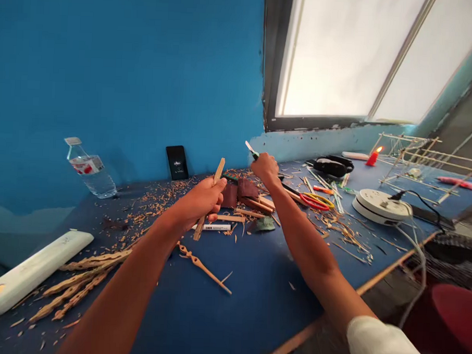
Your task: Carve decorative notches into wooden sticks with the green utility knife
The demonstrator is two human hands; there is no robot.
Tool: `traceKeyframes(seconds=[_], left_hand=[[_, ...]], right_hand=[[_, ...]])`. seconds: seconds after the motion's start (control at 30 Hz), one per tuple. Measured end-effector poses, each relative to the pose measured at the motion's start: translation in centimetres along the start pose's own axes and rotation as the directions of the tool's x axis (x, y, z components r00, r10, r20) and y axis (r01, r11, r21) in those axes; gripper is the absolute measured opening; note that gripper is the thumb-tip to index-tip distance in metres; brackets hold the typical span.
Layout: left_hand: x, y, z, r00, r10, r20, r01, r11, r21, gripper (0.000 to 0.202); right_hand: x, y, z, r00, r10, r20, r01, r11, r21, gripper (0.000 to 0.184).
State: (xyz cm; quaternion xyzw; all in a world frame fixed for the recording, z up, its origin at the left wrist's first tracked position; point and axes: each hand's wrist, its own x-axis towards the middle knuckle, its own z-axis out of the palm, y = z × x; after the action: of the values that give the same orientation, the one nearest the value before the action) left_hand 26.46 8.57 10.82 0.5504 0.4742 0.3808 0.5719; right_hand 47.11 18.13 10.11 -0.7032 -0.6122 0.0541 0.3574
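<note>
The big blue table (254, 303) has bare room between the two arms, down to its wooden edge (291, 342), and one water bottle (93, 175) stands at the back. The left hand (207, 196) has its fingers curled tight around one flat wood stick (219, 169) (it pokes out above and below them), while the right hand (266, 168) grips one small knife (250, 147), blade sticking up past the fingers, and one white marker (218, 227) lies near the stick's low end.

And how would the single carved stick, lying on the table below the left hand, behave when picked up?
The carved stick looks slender, so probably light; its straight wooden shaft suggests stiffness; it might snap where carving narrows it.
</note>
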Motion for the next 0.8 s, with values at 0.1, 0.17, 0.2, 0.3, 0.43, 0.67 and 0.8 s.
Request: traceKeyframes(seconds=[0.1, 0.17, 0.2, 0.3, 0.43, 0.67, 0.8], left_hand=[[-1.1, 1.9, -0.2, 0.998, 0.037, 0.060, -0.032, 0.996, -0.087, 0.028], [-2.0, 3.4, -0.5, 0.988, 0.109, 0.105, -0.091, 0.982, -0.167, 0.026], [-2.6, 4.1, -0.7, 0.980, 0.155, 0.122, -0.128, 0.970, -0.205, 0.026], [-4.8, 5.7, -0.9, 0.951, 0.269, 0.154, -0.219, 0.934, -0.281, 0.025], [-7.1, 6.6, -1.2, 0.936, 0.253, 0.245, -0.183, 0.944, -0.275, 0.027], [-8.5, 6.6, -1.5, 0.905, 0.180, 0.386, -0.108, 0.974, -0.201, 0.035], [-10.5, 7.3, -0.2, 0.934, 0.161, 0.317, -0.105, 0.977, -0.187, 0.034]], right_hand=[[1.7, 0.8, -2.0, 1.000, -0.025, -0.011, 0.026, 0.991, 0.128, 0.034], [1.9, -0.1, -2.8, 0.994, -0.104, -0.016, 0.105, 0.964, 0.244, 0.026], [1.7, -0.8, -3.1, 0.988, -0.152, -0.020, 0.150, 0.939, 0.309, 0.022], [-0.2, -3.1, -4.4, 0.957, -0.288, -0.029, 0.264, 0.829, 0.493, 0.029], [-4.2, -5.6, -6.9, 0.852, -0.514, -0.096, 0.362, 0.447, 0.818, 0.034], [-9.1, -7.1, -10.4, 0.694, -0.691, -0.202, 0.383, 0.116, 0.916, 0.020], [-9.5, -7.1, -11.1, 0.666, -0.703, -0.250, 0.409, 0.064, 0.910, 0.020]])
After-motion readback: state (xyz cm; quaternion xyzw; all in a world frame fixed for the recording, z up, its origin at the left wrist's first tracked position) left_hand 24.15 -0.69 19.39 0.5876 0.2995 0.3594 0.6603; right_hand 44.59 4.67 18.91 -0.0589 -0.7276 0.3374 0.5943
